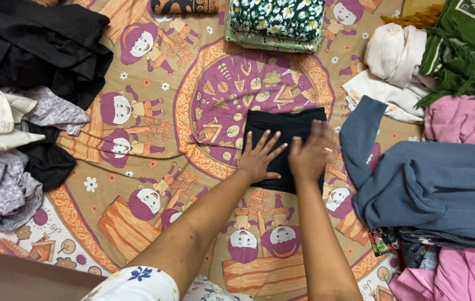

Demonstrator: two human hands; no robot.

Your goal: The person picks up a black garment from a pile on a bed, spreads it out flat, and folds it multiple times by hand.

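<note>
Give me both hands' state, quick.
Left hand: open, flat on the folded black cloth.
Right hand: open, palm down on the same cloth.

A folded garment (285, 146) lies on the bedsheet (154, 184), clothing piles (31, 83) on both sides.

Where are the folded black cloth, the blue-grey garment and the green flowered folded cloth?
folded black cloth (282, 125), head view, on its upper part above the hands.
blue-grey garment (438, 189), head view, on its wide middle.
green flowered folded cloth (276, 19), head view, on its top face.
</note>
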